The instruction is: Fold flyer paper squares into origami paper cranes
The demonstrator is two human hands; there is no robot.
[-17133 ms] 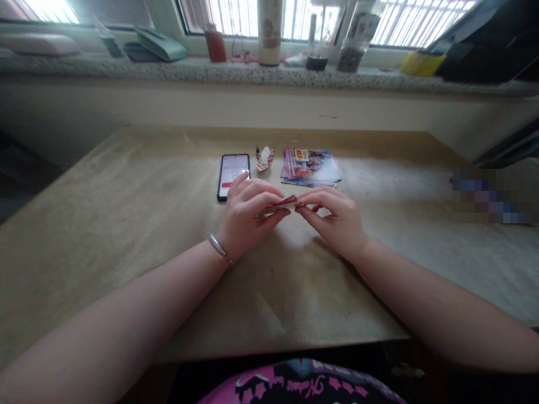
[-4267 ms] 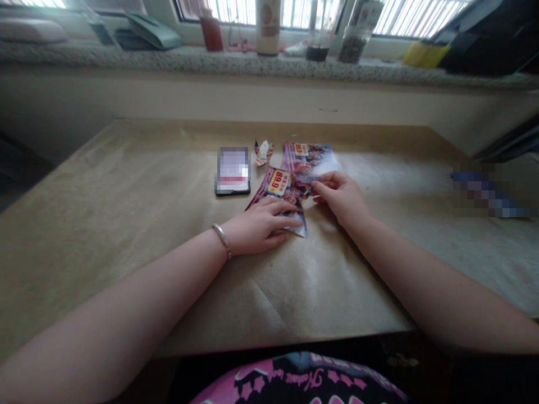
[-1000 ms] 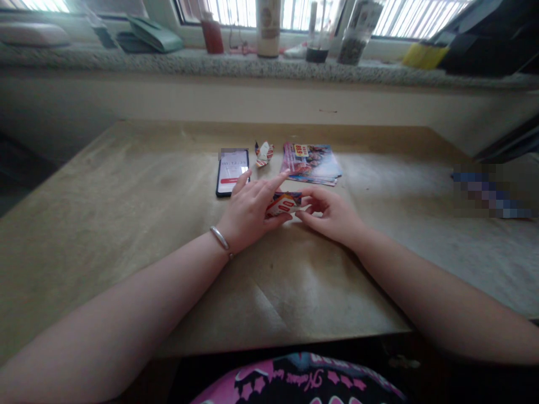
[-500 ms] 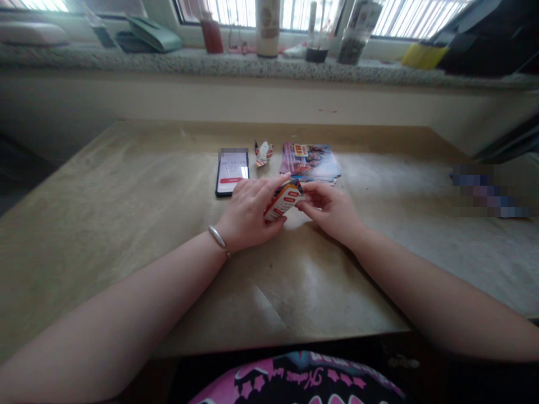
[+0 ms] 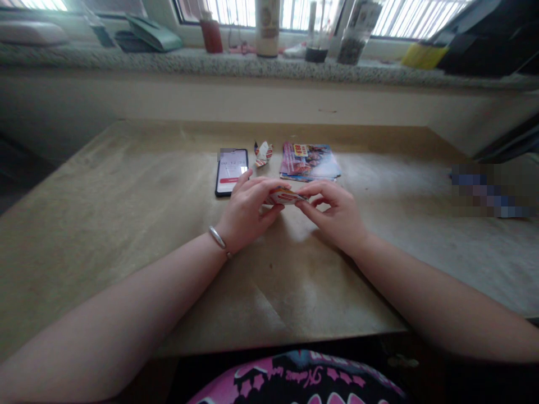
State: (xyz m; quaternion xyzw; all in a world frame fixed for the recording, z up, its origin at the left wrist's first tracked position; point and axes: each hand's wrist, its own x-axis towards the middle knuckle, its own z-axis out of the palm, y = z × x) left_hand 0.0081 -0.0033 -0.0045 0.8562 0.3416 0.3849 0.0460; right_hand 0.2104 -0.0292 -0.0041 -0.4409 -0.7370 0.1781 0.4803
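A small folded piece of colourful flyer paper lies nearly flat between both hands, just above the brown paper-covered table. My left hand, with a silver bracelet on the wrist, curls its fingers over the piece's left side. My right hand pinches its right edge with thumb and fingertips. Behind the hands lie a stack of printed flyers, a finished small folded paper figure and a black phone with its screen lit.
A granite window sill runs along the back with a red cup, a tall bottle, jars and a teal case. A blurred-out object lies at the table's right edge.
The folded piece, tilted up on edge half a second ago, now lies flatter between my hands. Earlier, a full flyer was spread out and has been folded down small.
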